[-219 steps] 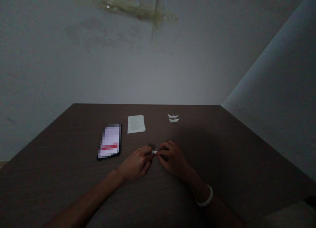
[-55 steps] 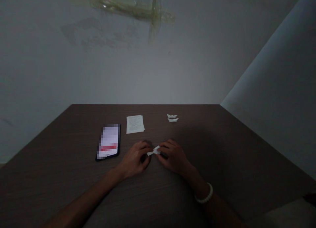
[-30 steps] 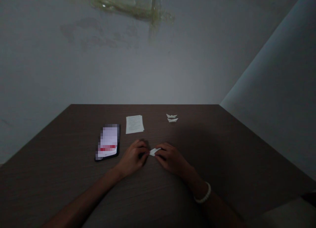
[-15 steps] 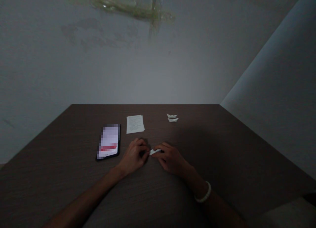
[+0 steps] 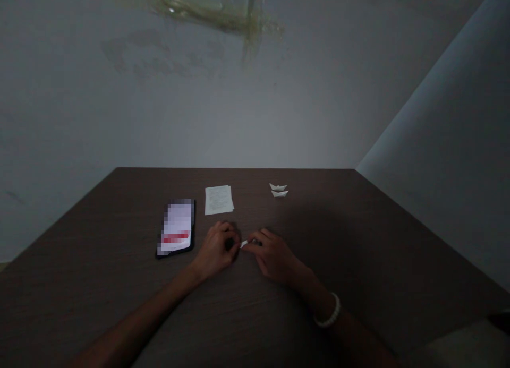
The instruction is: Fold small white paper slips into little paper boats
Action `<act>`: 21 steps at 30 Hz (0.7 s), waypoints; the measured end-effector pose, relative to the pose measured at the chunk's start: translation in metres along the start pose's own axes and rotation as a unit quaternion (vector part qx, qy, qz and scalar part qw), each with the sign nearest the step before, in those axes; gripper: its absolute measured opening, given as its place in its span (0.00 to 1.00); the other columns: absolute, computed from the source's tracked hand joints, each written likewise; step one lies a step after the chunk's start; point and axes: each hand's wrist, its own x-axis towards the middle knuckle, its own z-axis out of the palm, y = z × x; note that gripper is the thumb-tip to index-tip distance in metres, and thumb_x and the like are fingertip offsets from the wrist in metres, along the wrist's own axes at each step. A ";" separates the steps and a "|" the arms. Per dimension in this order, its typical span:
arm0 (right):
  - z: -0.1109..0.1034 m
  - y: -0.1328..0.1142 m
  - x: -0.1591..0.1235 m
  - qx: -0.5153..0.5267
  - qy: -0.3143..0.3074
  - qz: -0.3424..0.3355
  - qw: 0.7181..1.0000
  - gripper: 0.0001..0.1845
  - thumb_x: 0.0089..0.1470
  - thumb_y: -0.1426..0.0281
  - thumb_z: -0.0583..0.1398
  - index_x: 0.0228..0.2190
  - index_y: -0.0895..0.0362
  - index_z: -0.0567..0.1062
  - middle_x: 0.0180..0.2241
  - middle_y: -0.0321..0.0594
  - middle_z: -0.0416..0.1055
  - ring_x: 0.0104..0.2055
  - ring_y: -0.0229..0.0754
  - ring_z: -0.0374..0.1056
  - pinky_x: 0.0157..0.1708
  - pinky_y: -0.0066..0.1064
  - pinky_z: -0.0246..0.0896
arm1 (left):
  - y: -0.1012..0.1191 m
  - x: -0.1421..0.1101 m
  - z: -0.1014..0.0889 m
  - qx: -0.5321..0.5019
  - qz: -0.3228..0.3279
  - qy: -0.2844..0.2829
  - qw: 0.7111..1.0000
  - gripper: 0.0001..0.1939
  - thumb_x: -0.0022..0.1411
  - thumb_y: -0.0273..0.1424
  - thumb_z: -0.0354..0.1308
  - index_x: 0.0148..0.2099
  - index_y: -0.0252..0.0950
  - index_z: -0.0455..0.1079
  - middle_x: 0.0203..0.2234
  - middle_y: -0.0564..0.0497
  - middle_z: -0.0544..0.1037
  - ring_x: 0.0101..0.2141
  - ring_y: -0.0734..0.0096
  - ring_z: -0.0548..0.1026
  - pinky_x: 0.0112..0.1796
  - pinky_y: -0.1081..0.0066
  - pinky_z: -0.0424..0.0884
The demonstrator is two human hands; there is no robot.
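A small piece of folded white paper (image 5: 244, 244) is pinched between my two hands, low over the middle of the table. My left hand (image 5: 218, 250) grips its left end with thumb and fingertips. From the other side, my right hand (image 5: 274, 254) closes thumb and forefinger on it, covering much of the paper. Beyond my right hand, two small folded paper boats (image 5: 279, 190) stand close together, one behind the other. A short stack of printed paper sheets (image 5: 219, 200) lies past my left hand.
To the left of my left hand lies a phone (image 5: 177, 227) with its screen lit and blurred. The dark wooden table (image 5: 119, 198) meets a stained grey wall (image 5: 191, 108) at its far edge. Another wall (image 5: 446, 145) runs along the right.
My right thumb and fingers have shifted slightly left along the folded paper, and less of it shows. My left hand keeps its pinch. The boats, sheets and phone stay put.
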 end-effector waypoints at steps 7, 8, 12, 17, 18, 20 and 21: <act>-0.001 -0.005 0.002 -0.004 -0.010 0.018 1.000 0.26 0.52 0.81 0.55 0.52 0.51 0.69 0.45 0.42 0.64 0.47 0.45 0.56 0.48 0.36 0.54 | -0.004 0.001 0.000 -0.033 0.003 0.005 0.999 0.10 0.51 0.18 0.53 0.30 0.36 0.73 0.31 0.50 0.73 0.37 0.63 0.68 0.40 0.63 0.65; 0.000 -0.005 0.003 -0.006 -0.012 0.021 1.000 0.27 0.52 0.81 0.55 0.52 0.51 0.69 0.45 0.42 0.64 0.46 0.45 0.56 0.48 0.37 0.54 | -0.005 0.000 0.000 -0.037 0.004 0.002 0.999 0.12 0.50 0.17 0.51 0.30 0.36 0.73 0.32 0.50 0.73 0.38 0.63 0.68 0.41 0.63 0.65; -0.002 -0.010 0.004 -0.018 -0.022 0.035 0.999 0.26 0.52 0.80 0.55 0.51 0.51 0.70 0.46 0.42 0.63 0.46 0.45 0.55 0.48 0.38 0.52 | -0.008 0.000 -0.001 -0.053 0.007 -0.005 0.999 0.18 0.45 0.15 0.47 0.31 0.36 0.74 0.33 0.50 0.73 0.39 0.63 0.68 0.42 0.62 0.64; -0.007 -0.015 0.005 -0.029 -0.030 0.043 0.998 0.25 0.52 0.79 0.55 0.52 0.51 0.69 0.47 0.43 0.62 0.48 0.47 0.54 0.47 0.38 0.52 | -0.007 0.000 -0.002 -0.053 0.004 -0.002 0.999 0.17 0.45 0.15 0.47 0.30 0.36 0.74 0.32 0.50 0.73 0.38 0.63 0.68 0.42 0.62 0.64; -0.007 -0.015 0.005 -0.029 -0.033 0.044 0.998 0.25 0.52 0.79 0.55 0.52 0.51 0.68 0.47 0.43 0.62 0.48 0.47 0.54 0.47 0.38 0.52 | -0.006 0.001 -0.002 -0.052 0.004 -0.001 0.999 0.17 0.45 0.16 0.48 0.30 0.36 0.74 0.32 0.50 0.73 0.38 0.63 0.68 0.42 0.62 0.64; -0.008 -0.015 0.005 -0.029 -0.039 0.044 0.998 0.26 0.53 0.78 0.55 0.53 0.51 0.68 0.47 0.43 0.62 0.48 0.47 0.54 0.47 0.39 0.52 | -0.004 0.001 -0.003 -0.048 0.003 0.001 0.999 0.15 0.46 0.16 0.49 0.29 0.36 0.74 0.32 0.50 0.73 0.38 0.63 0.69 0.42 0.62 0.65; -0.008 -0.015 0.005 -0.029 -0.041 0.043 0.998 0.26 0.53 0.78 0.55 0.54 0.51 0.67 0.47 0.43 0.62 0.48 0.47 0.54 0.47 0.39 0.52 | -0.003 0.001 -0.003 -0.046 0.002 0.002 0.999 0.14 0.47 0.17 0.50 0.29 0.36 0.74 0.32 0.50 0.74 0.38 0.63 0.69 0.42 0.63 0.65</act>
